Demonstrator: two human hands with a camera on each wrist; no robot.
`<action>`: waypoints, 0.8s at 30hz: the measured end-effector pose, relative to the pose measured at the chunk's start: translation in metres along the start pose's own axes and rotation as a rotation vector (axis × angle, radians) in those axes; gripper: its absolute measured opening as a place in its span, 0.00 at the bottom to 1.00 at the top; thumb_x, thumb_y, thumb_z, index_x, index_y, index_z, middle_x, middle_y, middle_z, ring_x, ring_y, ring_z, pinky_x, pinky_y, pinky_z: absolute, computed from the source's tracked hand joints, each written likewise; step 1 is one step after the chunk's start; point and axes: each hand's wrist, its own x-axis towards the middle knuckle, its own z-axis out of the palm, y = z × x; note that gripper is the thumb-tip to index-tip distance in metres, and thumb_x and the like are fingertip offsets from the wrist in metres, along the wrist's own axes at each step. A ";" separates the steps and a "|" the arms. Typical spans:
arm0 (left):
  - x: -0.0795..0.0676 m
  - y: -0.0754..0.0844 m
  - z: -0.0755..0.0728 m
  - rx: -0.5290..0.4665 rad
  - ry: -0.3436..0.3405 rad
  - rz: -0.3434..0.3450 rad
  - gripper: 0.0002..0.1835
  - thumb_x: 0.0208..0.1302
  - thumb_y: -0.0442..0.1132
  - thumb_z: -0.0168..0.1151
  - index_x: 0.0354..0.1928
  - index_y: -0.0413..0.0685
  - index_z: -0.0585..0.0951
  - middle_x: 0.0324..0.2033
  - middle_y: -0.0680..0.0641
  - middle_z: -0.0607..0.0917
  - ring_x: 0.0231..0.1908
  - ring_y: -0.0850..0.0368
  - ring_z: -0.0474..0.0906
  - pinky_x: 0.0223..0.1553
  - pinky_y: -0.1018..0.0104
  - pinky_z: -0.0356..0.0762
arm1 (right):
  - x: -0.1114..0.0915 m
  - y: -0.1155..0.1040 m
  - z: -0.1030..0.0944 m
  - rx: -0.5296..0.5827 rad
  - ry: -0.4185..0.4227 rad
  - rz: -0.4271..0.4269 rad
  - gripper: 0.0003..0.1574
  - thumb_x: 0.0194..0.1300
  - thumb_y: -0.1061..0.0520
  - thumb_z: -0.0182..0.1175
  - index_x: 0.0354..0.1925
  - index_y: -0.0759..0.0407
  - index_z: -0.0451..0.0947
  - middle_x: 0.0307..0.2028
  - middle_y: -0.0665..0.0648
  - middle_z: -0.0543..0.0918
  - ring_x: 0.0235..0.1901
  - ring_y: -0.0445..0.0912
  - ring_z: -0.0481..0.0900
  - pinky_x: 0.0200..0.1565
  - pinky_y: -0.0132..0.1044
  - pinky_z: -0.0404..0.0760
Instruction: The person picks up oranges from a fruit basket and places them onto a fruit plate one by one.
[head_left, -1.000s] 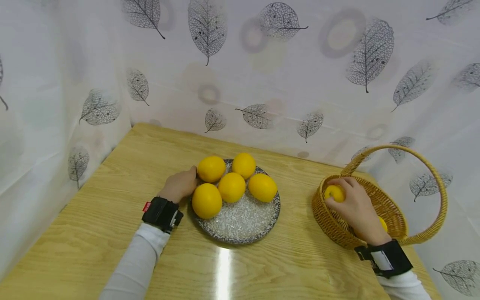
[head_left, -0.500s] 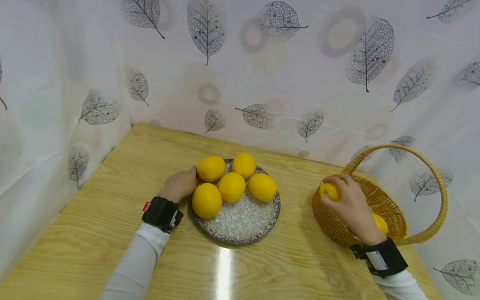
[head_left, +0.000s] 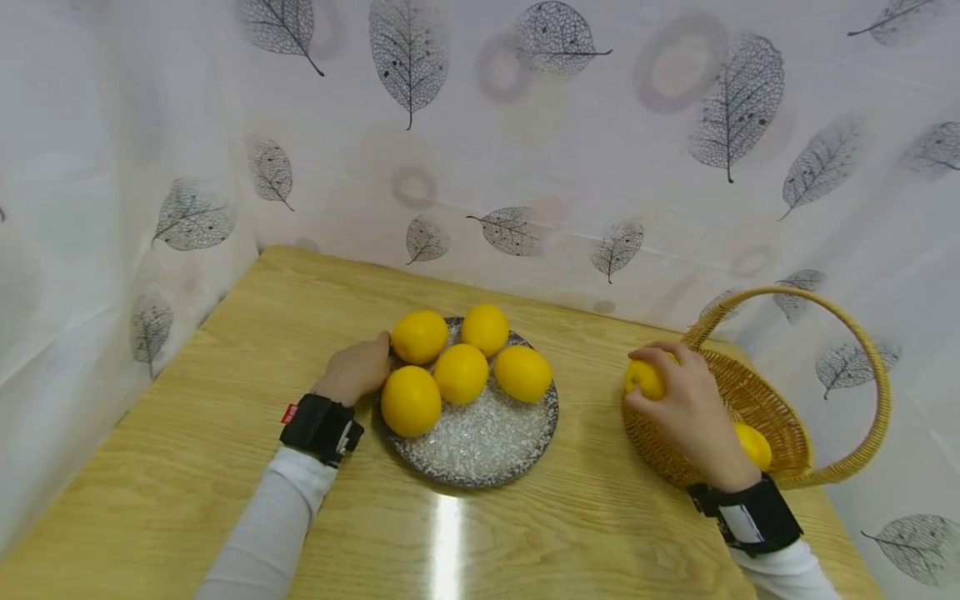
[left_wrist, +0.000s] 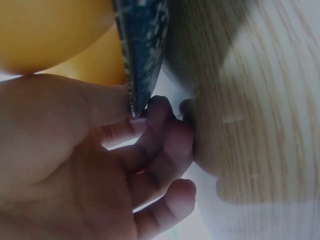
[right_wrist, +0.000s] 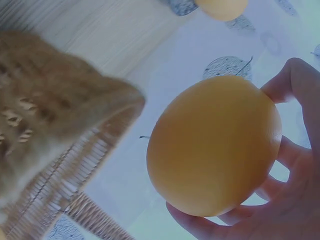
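Note:
My right hand (head_left: pixel 686 412) grips a yellow lemon (head_left: pixel 645 380) over the left rim of the wicker basket (head_left: pixel 772 400). In the right wrist view the thumb and fingers spread around that lemon (right_wrist: pixel 212 145), with the basket's rim apart from it. A second lemon (head_left: pixel 753 446) lies inside the basket, partly behind the wrist. On the left, my left hand (head_left: pixel 356 371) pinches the edge of a speckled grey plate (head_left: pixel 483 446). The left wrist view shows the plate's rim (left_wrist: pixel 142 55) between thumb and curled fingers. Several lemons (head_left: pixel 461 374) sit on the plate's back and left side.
The basket's tall arched handle (head_left: pixel 873 358) rises on the right. Beneath everything is a wooden table (head_left: pixel 187 467), with a leaf-printed curtain (head_left: pixel 480 142) behind and at both sides. Bare wood shows between plate and basket.
My right hand has moved left and slightly up with the lemon, from inside the basket to above its left rim. More of the lemon in the basket shows. The left hand stays at the plate.

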 end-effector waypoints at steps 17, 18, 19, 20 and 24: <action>0.000 0.001 0.000 -0.001 0.008 0.006 0.24 0.80 0.43 0.44 0.68 0.33 0.66 0.60 0.30 0.80 0.55 0.36 0.80 0.57 0.39 0.76 | 0.003 -0.033 0.012 -0.003 0.006 -0.062 0.26 0.57 0.59 0.66 0.56 0.56 0.81 0.61 0.62 0.76 0.58 0.63 0.71 0.48 0.52 0.68; 0.000 0.001 0.000 0.000 0.007 0.005 0.24 0.80 0.43 0.44 0.68 0.33 0.66 0.60 0.30 0.80 0.56 0.36 0.80 0.58 0.39 0.76 | 0.002 -0.034 0.013 0.000 0.006 -0.068 0.26 0.57 0.59 0.66 0.56 0.55 0.81 0.60 0.62 0.76 0.58 0.62 0.71 0.47 0.51 0.69; 0.000 0.000 0.000 0.001 0.005 0.004 0.24 0.80 0.43 0.44 0.68 0.33 0.66 0.61 0.30 0.80 0.57 0.35 0.80 0.58 0.38 0.75 | 0.002 -0.035 0.014 -0.001 0.009 -0.076 0.26 0.57 0.59 0.67 0.56 0.55 0.81 0.60 0.61 0.76 0.59 0.62 0.71 0.47 0.51 0.69; 0.000 0.000 0.000 0.001 0.005 0.002 0.24 0.80 0.43 0.44 0.68 0.33 0.66 0.61 0.30 0.80 0.57 0.35 0.80 0.58 0.38 0.75 | 0.002 -0.037 0.015 0.000 0.012 -0.085 0.26 0.57 0.58 0.67 0.56 0.55 0.81 0.60 0.61 0.76 0.59 0.61 0.71 0.47 0.51 0.70; 0.000 0.000 0.002 0.005 -0.003 -0.004 0.26 0.81 0.43 0.44 0.70 0.32 0.64 0.63 0.30 0.78 0.60 0.34 0.78 0.61 0.38 0.74 | 0.001 -0.043 0.019 0.011 0.023 -0.109 0.25 0.57 0.58 0.68 0.56 0.54 0.82 0.60 0.59 0.77 0.60 0.60 0.71 0.47 0.51 0.71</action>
